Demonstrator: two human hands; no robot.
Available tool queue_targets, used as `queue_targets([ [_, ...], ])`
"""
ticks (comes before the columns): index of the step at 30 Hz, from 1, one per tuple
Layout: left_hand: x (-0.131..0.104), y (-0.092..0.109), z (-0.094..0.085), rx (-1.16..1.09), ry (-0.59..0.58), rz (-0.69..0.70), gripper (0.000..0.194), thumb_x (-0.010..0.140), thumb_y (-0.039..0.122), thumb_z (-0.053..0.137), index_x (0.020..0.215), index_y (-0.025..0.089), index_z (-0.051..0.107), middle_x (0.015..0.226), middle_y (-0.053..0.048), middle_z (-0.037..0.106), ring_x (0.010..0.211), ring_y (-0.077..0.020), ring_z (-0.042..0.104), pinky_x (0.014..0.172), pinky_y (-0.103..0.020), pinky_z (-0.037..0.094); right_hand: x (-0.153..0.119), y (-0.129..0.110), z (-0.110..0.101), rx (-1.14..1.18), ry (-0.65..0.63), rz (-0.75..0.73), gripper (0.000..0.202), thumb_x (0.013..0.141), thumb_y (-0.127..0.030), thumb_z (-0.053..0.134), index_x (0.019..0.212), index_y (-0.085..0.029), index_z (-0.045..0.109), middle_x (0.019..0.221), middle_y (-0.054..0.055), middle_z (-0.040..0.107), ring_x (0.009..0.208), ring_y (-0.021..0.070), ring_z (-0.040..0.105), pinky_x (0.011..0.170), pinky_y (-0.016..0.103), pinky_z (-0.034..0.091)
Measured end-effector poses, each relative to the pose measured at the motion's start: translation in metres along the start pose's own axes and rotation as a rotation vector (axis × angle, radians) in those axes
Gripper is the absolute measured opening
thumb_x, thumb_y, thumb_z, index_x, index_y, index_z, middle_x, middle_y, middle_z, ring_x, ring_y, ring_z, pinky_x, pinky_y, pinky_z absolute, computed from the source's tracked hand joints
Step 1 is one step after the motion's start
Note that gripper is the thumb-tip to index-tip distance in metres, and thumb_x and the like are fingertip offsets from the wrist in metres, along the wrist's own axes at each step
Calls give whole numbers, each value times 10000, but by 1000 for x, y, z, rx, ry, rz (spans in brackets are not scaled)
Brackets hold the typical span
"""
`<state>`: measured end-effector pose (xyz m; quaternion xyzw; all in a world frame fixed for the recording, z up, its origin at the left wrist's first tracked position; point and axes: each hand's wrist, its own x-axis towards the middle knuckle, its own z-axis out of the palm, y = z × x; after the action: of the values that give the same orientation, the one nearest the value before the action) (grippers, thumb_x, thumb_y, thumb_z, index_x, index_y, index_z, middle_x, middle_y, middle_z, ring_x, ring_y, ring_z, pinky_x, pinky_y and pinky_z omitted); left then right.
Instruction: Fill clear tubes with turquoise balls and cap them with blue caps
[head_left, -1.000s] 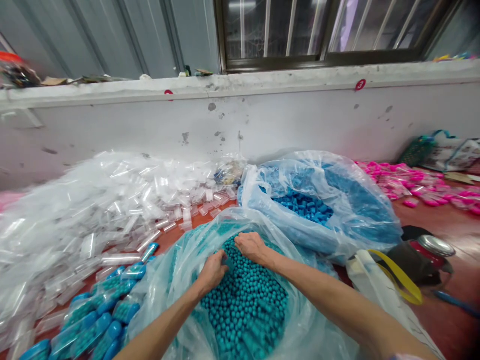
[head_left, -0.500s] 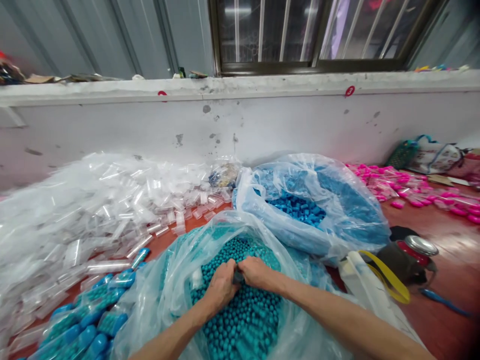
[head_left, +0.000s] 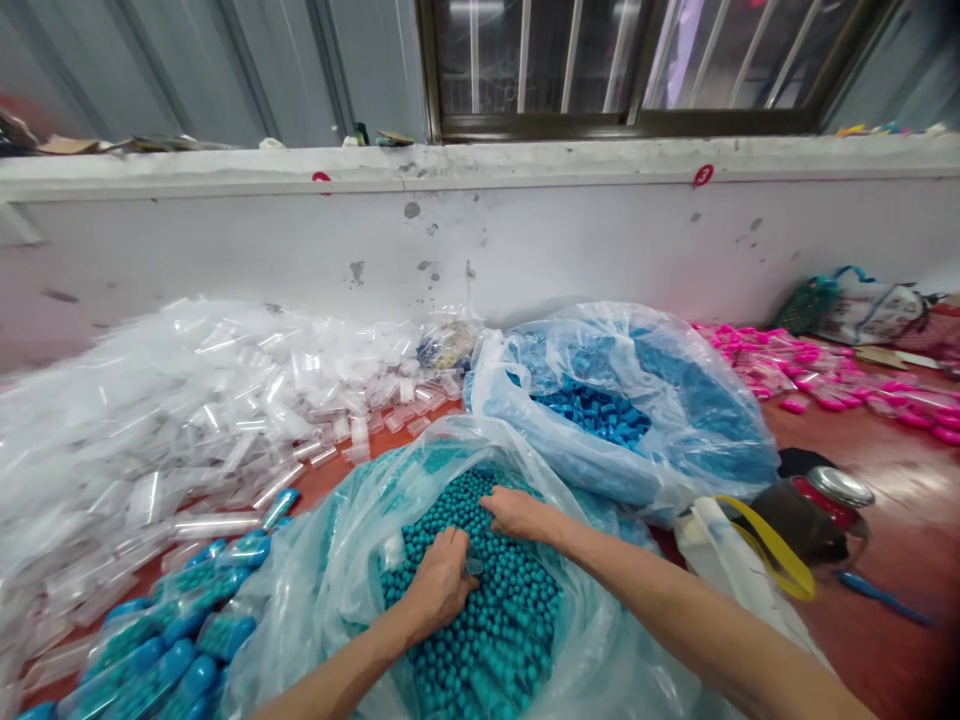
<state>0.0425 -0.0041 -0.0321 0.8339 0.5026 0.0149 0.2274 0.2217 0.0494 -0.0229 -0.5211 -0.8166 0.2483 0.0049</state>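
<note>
A heap of clear tubes [head_left: 217, 400] is spreading leftward over the red floor [head_left: 892, 520], blue-ended containers [head_left: 184, 665] are lying nearer, and a bag of blue pieces [head_left: 637, 480] is standing just behind the bead bag [head_left: 315, 590], whose folded plastic is ringing both hands. Over the teal beads [head_left: 487, 650], the left hand [head_left: 441, 575] is wrapping its grip around a small clear container [head_left: 473, 567]. The container's round end is facing rightward; fingers are hiding its long axis. The right hand [head_left: 517, 514] is bunching its fingertips at the beads; whether its grip is holding anything, I cannot tell.
</note>
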Motion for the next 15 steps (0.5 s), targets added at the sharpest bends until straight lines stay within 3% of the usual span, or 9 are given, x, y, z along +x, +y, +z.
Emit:
queue_targets([
  [4,-3,-2,1,-64,12,30,235,680,149,479,904,175,417,1094,-87,477,1046,-210,428,900,-334,348,9,3,12,251,-6,26,298,758,-105,458,1048,-144,511,976,97,572,833,176,556,701,265,424],
  [8,-6,-7,3,-170,96,116,286,683,103,461,948,183,389,1362,-109,256,1272,-243,234,1000,-365,279,14,9,13,566,-119,80,256,784,-126,394,1025,-152,475,740,21,581,579,113,546,516,218,447],
  [9,-7,-8,4,-205,101,146,294,685,99,457,956,186,383,1379,-109,230,1267,-242,253,989,-364,298,15,9,13,639,-160,83,223,774,-137,409,982,-158,487,685,-1,565,543,102,536,492,207,449],
  [12,-8,-7,5,-320,98,235,336,672,98,470,974,198,361,1326,-106,313,1118,-208,437,904,-335,382,13,1,21,818,-226,90,160,757,-158,422,896,-177,500,606,-43,510,481,73,507,466,188,457],
  [15,-6,-5,8,-399,149,258,310,703,118,455,989,193,359,1126,-78,482,953,-175,518,835,-313,420,11,-14,33,944,-208,129,112,771,-197,409,808,-164,509,569,-48,471,424,61,459,392,169,421],
])
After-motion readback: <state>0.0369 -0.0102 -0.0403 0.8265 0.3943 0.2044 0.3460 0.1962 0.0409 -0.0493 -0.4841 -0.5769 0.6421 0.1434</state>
